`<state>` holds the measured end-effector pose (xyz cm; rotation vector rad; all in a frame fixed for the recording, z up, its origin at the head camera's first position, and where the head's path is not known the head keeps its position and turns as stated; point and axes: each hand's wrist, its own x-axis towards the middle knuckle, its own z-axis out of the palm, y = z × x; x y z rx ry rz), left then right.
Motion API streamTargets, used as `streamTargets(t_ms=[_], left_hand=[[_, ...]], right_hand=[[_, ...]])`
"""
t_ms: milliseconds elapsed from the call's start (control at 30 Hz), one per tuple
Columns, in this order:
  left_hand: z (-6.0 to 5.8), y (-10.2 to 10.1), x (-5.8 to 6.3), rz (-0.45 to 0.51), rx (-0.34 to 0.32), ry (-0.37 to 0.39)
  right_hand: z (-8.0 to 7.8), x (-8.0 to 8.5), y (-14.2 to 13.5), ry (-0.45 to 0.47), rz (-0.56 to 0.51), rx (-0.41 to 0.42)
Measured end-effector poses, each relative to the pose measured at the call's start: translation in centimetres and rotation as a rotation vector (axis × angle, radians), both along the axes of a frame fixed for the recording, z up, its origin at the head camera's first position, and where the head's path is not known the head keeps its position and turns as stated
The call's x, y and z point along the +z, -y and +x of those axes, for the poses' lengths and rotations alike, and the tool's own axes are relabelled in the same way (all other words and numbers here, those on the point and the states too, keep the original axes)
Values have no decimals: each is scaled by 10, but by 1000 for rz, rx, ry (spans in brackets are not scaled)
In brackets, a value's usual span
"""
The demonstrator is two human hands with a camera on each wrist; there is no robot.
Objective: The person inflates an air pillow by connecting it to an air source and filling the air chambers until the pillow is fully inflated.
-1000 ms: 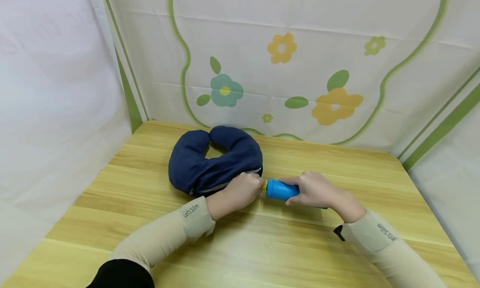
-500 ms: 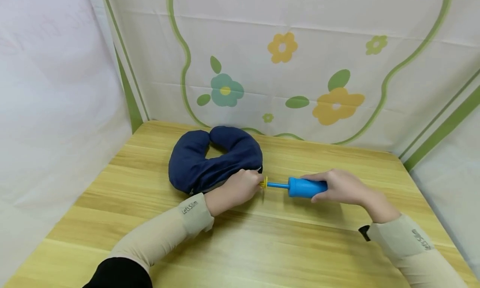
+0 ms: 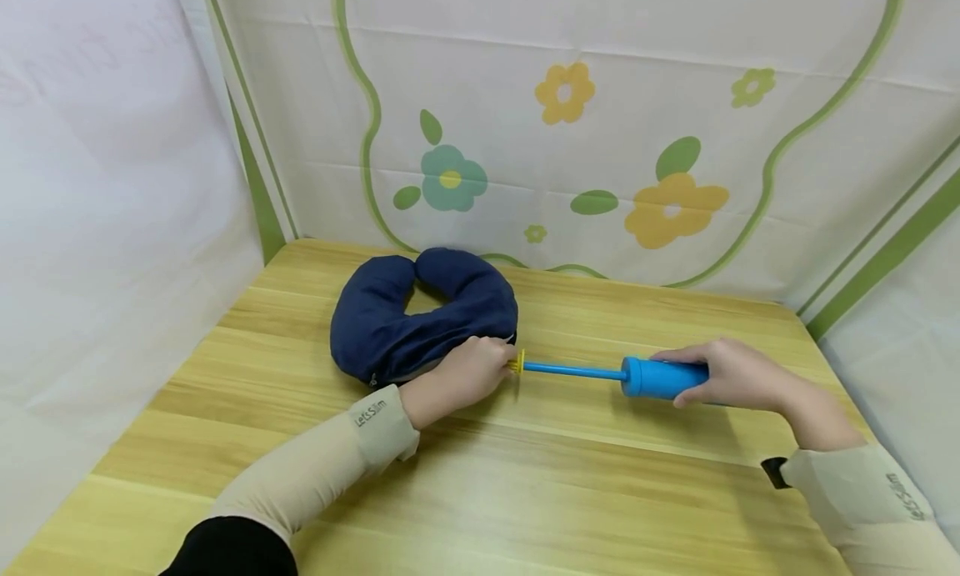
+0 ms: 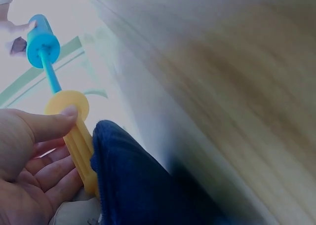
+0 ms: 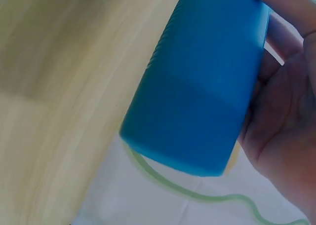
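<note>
A blue hand pump [image 3: 663, 378] lies in the grip of my right hand [image 3: 738, 376], its thin blue rod drawn well out of the barrel. At the rod's left end is the pump's yellow end piece [image 4: 79, 141], which my left hand [image 3: 468, 372] pinches between thumb and fingers. That piece points into the open zip side of a navy U-shaped neck pillow [image 3: 405, 326]. In the left wrist view a pale bit of material shows by the yellow tip, partly hidden by the navy cloth [image 4: 133, 180]. The right wrist view shows the blue barrel [image 5: 197, 87] against my palm.
Everything is over a wood-grain table [image 3: 525, 493]. A white cloth backdrop [image 3: 495, 76] with printed flowers stands along its back edge, and white cloth walls [image 3: 112, 184] rise at both sides. The pillow lies near the back, left of the middle.
My right hand has moved to the right with the pump barrel, drawing the blue rod out to its present length. My left hand and the pillow have shifted slightly left.
</note>
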<state>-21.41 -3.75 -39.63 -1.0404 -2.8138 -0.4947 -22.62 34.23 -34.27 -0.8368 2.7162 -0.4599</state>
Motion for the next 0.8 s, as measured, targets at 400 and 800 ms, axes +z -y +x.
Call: streamTargets(t_ms=[400,800], left_hand=[[0,2,-2,-8,-41,-136],[2,0,-5,-23,-71,-243]], right_hand=[[18,-2,27,-131,52,86],[12,-16,81,-193,15,194]])
